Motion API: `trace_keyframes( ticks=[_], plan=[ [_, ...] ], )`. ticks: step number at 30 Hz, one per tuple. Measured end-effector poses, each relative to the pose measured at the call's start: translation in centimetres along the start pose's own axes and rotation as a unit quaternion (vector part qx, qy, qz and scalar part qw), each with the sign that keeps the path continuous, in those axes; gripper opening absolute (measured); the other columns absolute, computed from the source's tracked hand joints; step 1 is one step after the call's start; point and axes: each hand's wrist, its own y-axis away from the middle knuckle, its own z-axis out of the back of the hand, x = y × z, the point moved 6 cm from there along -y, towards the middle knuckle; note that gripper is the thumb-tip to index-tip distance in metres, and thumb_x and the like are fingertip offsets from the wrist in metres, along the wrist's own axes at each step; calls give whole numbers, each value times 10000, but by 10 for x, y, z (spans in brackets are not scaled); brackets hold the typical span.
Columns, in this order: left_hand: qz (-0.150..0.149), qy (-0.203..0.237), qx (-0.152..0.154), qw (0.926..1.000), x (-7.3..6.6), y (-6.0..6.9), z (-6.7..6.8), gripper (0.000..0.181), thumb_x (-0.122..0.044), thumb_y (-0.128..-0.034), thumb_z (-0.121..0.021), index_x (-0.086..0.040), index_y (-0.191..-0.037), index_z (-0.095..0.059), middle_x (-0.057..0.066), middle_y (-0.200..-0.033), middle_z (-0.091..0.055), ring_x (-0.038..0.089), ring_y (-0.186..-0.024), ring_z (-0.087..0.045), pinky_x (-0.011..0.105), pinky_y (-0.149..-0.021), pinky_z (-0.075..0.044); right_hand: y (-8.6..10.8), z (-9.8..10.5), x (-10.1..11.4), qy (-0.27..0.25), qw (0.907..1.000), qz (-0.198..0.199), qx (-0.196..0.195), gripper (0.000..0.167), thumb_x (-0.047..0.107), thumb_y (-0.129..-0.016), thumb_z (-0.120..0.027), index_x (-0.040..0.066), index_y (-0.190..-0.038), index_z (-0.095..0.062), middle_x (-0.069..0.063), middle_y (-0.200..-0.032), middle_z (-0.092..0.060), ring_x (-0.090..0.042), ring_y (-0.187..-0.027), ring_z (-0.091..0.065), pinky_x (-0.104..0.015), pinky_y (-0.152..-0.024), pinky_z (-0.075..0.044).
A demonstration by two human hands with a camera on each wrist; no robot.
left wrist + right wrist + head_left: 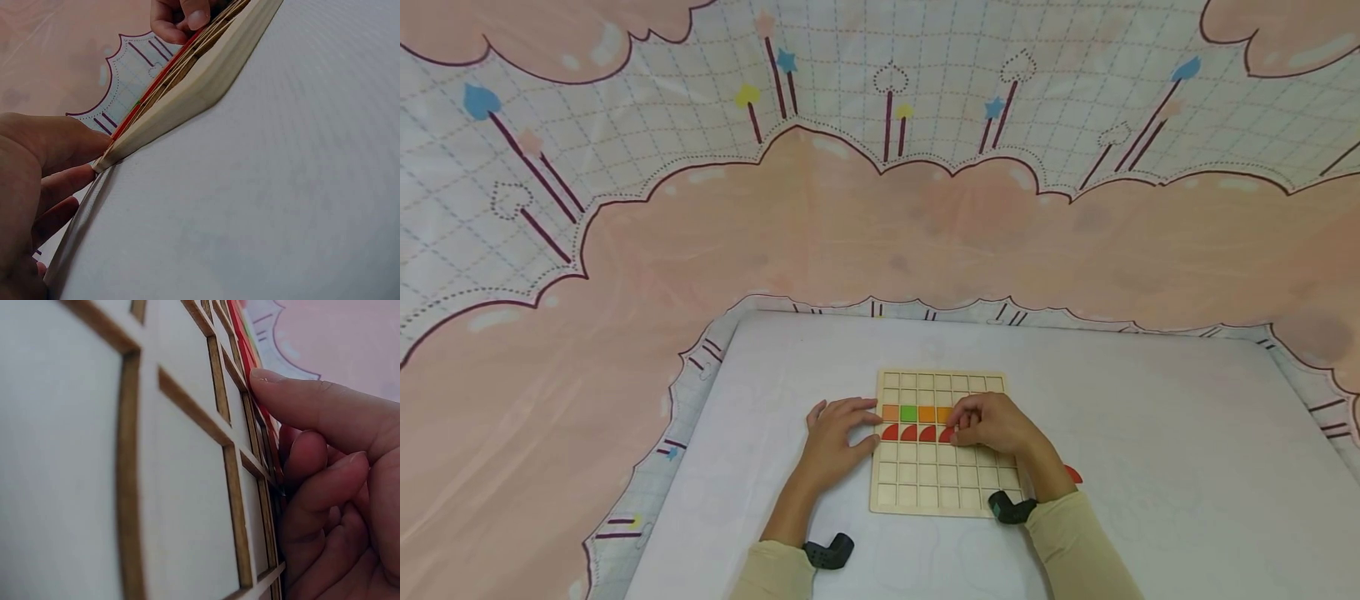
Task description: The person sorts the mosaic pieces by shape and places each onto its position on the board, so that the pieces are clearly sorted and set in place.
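A pale wooden grid board (907, 500) lies on the white table. One row holds orange square tiles (927, 414) and a green square tile (908, 413); the row below has several red quarter-circle pieces (909, 433). My right hand (1000, 423) pinches the rightmost red quarter-circle piece (945, 435) at its cell, its thumb on the red edge in the right wrist view. My left hand (835, 437) rests against the board's left edge, fingers fairly straight and touching the rim. The right hand hides the cells at the right of these rows.
Another red piece (1073, 474) lies on the white table (1187, 458), partly hidden behind the right wrist. Black wrist cameras (830, 552) sit on both wrists. A patterned pink and white cloth (925, 242) hangs behind the table.
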Motion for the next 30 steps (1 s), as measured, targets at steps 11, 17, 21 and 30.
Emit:
trace_keyframes(
  ticks=[11, 17, 21, 30],
  plan=[
    [20, 16, 41, 10000, 1, 0, 2, 230, -182, -850, -789, -230, -1075, -775, -39, -1358, -675, 256, -1340, -539, 642, -1169, -160, 5, 0, 5, 185, 9993, 321, -1, 179, 152, -798, -858, 141, -947, -759, 15, -800, -639, -132, -710, -566, -231, -667, -482],
    [18, 20, -8, 10000, 1, 0, 4, 217, -195, -853, -786, -234, -1066, -775, -34, -1348, -680, 262, -1334, -542, 658, -1161, -168, 17, 14, 2, -16, 9998, 104, -149, 157, 199, -843, -824, 168, -984, -764, 3, -856, -673, -175, -799, -612, -254, -726, -520],
    [-20, 56, -45, 10000, 0, 0, 4, 217, -186, -849, -785, -228, -1062, -775, -30, -1342, -682, 262, -1329, -543, 658, -1157, -166, 30, 36, -3, 205, 9992, -21, -354, 142, 233, -853, -814, 181, -974, -761, 1, -853, -662, -197, -815, -599, -266, -720, -502],
    [-60, 106, -25, 9999, -1, 0, 3, 226, -166, -839, -792, -219, -1058, -775, -29, -1337, -685, 261, -1327, -545, 653, -1159, -158, 67, 82, -24, 1080, 9921, -440, -461, 136, 305, -893, -775, 206, -984, -756, 21, -947, -688, -191, -917, -584, -321, -778, -513]
  ],
)
